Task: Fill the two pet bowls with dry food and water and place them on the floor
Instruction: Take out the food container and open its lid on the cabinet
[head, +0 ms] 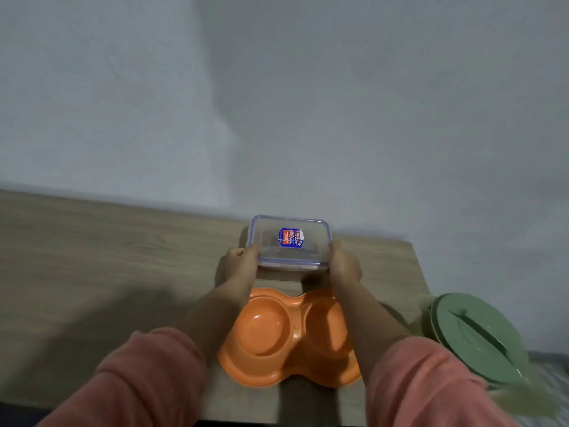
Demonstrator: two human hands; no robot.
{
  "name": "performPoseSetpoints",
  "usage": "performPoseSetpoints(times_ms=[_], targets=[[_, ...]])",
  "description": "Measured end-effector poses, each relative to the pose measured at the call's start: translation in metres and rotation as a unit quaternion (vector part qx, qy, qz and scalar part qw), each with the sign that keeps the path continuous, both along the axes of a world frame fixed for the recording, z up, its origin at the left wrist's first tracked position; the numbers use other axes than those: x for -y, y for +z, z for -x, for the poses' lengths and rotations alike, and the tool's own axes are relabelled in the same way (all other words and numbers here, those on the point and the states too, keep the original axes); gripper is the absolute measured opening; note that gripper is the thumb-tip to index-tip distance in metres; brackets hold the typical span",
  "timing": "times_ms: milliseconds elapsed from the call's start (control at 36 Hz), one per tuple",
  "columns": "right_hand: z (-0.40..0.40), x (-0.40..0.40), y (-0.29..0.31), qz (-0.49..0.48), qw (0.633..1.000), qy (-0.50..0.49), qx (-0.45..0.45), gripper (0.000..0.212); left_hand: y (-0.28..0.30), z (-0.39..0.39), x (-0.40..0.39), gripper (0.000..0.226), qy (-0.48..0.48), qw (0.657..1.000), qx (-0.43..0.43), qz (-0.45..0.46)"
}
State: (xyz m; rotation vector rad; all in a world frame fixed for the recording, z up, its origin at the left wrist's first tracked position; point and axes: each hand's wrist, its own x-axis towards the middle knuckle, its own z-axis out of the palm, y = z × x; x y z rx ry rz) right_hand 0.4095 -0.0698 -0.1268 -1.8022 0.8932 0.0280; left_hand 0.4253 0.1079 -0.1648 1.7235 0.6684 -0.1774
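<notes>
An orange double pet bowl (277,337) sits on the wooden table near its front edge; both wells look empty. Behind it stands a clear plastic container (289,241) with a blue-rimmed lid and a blue and red label. My left hand (238,263) grips the container's left side and my right hand (343,265) grips its right side. What the container holds cannot be made out. Both forearms reach over the bowl, and pink sleeves cover my upper arms.
A green lidded jug or container (477,337) stands at the table's right edge, near the front corner. The wooden table (107,257) runs back to a plain grey wall. Its right edge lies just beyond the clear container.
</notes>
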Motion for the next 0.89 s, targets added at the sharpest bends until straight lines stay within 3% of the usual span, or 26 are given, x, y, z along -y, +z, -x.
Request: performPoseSetpoints(times_ms=[111, 250, 528, 667, 750, 889], targets=[[-0.026, 0.008, 0.004, 0.055, 0.997, 0.039, -0.036, 0.055, 0.008, -0.024, -0.002, 0.071, 0.026, 0.998, -0.022, -0.049], [-0.047, 0.008, 0.005, 0.138, 0.985, 0.096, -0.047, 0.048, 0.015, -0.051, 0.006, 0.076, -0.075, 0.982, -0.035, -0.170], [-0.060, 0.013, -0.003, 0.281, 0.943, 0.168, -0.064, 0.033, -0.008, -0.063, 0.001, 0.073, -0.100, 0.979, -0.004, -0.179], [-0.056, 0.007, -0.001, 0.245, 0.962, 0.114, -0.032, 0.036, -0.009, -0.067, 0.002, 0.073, -0.104, 0.975, -0.018, -0.193], [-0.051, 0.001, 0.004, 0.169, 0.986, 0.001, 0.002, 0.043, -0.008, -0.070, 0.000, 0.066, -0.094, 0.968, 0.006, -0.231], [-0.027, -0.011, 0.010, 0.077, 0.978, -0.193, 0.027, 0.048, 0.016, -0.089, -0.015, 0.049, -0.170, 0.931, 0.115, -0.302]])
